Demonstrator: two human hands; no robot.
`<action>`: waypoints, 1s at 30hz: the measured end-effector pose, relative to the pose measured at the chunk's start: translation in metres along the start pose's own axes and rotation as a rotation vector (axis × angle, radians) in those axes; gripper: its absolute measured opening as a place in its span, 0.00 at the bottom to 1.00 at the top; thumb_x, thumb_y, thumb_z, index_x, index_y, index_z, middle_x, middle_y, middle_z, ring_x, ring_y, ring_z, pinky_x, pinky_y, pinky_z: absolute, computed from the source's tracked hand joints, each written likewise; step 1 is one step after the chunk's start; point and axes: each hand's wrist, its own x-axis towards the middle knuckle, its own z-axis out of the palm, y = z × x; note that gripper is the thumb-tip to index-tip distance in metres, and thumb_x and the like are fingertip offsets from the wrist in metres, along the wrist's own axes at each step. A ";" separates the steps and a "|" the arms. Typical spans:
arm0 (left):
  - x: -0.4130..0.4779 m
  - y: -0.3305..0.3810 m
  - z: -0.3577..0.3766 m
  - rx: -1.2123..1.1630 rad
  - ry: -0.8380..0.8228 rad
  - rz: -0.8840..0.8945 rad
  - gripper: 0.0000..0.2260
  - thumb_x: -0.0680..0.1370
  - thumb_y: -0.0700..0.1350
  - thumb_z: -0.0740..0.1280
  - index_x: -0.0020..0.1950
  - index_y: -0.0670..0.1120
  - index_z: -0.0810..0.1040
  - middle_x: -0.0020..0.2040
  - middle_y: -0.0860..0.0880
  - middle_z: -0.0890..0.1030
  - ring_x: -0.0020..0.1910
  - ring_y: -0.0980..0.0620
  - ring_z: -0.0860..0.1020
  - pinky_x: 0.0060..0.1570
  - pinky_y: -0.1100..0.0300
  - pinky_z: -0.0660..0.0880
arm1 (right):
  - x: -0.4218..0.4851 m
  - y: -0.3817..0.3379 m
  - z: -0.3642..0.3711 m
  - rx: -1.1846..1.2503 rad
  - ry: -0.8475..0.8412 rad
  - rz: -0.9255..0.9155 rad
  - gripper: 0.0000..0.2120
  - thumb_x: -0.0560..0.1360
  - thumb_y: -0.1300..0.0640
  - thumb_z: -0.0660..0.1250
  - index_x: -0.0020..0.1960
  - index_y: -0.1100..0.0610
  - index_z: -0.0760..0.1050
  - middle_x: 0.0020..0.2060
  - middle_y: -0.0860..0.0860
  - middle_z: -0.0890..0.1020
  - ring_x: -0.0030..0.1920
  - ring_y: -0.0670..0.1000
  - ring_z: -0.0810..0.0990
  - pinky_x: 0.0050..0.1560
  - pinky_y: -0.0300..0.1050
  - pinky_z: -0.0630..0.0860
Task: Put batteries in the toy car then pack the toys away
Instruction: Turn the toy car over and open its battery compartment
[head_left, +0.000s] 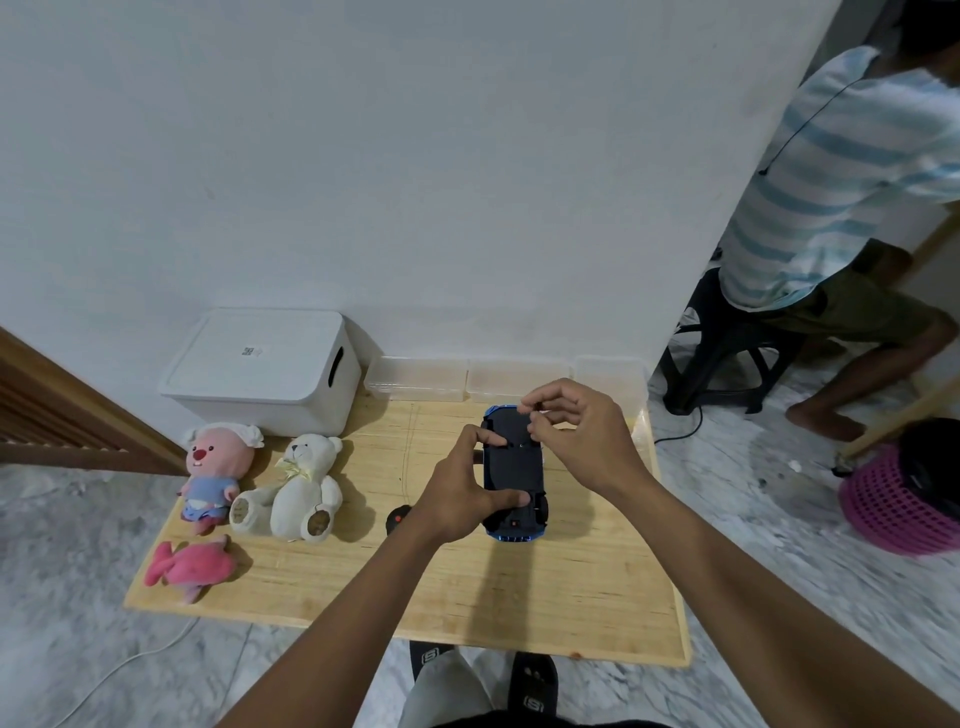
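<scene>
A blue toy car (514, 467) is held upside down above the wooden table (415, 587), its dark underside facing me. My left hand (462, 493) grips the car's left side, thumb across the near end. My right hand (576, 431) hovers at the car's far end, fingertips pinched together against the underside; whether they hold something small is hidden. A black remote (399, 517) lies on the table, partly behind my left wrist. No batteries are visible.
A white lidded storage box (260, 364) stands at the back left by the wall. Three clear plastic containers (421, 379) line the back edge. A pink beaver plush (215, 473), a white teddy bear (298, 488) and a pink fish plush (189, 566) lie at the left. Another person sits on a stool (727, 353) to the right; a pink basket (904, 499) stands on the floor.
</scene>
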 end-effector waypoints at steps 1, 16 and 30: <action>0.001 0.000 0.000 0.002 0.003 0.006 0.29 0.68 0.43 0.84 0.60 0.55 0.70 0.61 0.51 0.78 0.59 0.46 0.81 0.49 0.43 0.85 | 0.000 0.000 0.001 -0.018 0.001 0.002 0.06 0.75 0.63 0.73 0.46 0.52 0.83 0.45 0.45 0.86 0.43 0.48 0.86 0.48 0.44 0.83; 0.005 -0.002 0.001 0.014 -0.004 -0.005 0.29 0.68 0.45 0.84 0.58 0.57 0.70 0.60 0.50 0.78 0.60 0.45 0.81 0.50 0.43 0.85 | 0.004 0.001 0.003 -0.023 0.016 0.018 0.08 0.74 0.60 0.75 0.47 0.48 0.84 0.44 0.42 0.86 0.47 0.47 0.84 0.52 0.47 0.82; 0.004 -0.038 -0.015 0.031 0.023 -0.047 0.28 0.70 0.43 0.82 0.61 0.54 0.69 0.61 0.52 0.78 0.62 0.49 0.78 0.51 0.45 0.85 | -0.003 0.094 0.009 -0.242 0.043 0.501 0.11 0.72 0.63 0.73 0.51 0.50 0.85 0.46 0.48 0.85 0.40 0.39 0.80 0.33 0.27 0.70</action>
